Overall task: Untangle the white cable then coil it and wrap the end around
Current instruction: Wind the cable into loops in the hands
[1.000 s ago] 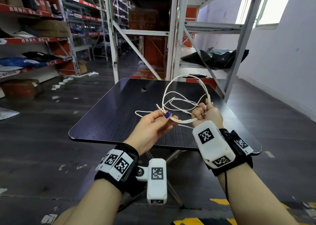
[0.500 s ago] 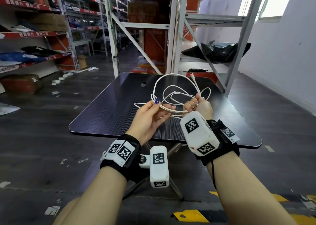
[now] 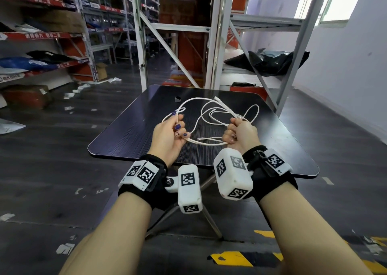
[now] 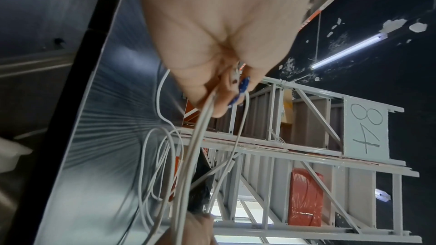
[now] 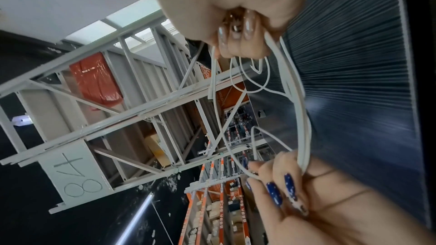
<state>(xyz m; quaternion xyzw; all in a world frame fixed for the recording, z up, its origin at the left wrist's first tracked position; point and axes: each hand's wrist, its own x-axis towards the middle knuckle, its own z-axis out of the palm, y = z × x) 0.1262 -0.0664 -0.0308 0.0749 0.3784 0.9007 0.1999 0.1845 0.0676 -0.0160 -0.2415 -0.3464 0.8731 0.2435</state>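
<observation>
I hold the thin white tangled cable [image 3: 211,115] above the dark ribbed square table [image 3: 129,132]: left hand [image 3: 170,136] at nine o'clock, right hand [image 3: 240,133] at three, both fists clenched round strands; light, limp, springy, best gripped near its plugs

Where the white cable [image 3: 211,115] runs inside the curled left hand [image 3: 169,137] and right hand [image 3: 240,133] is hidden by the fingers, its crossing loops cannot be traced, and the small dark ring [image 3: 178,99] on the table [image 3: 125,132] is too small to identify
</observation>
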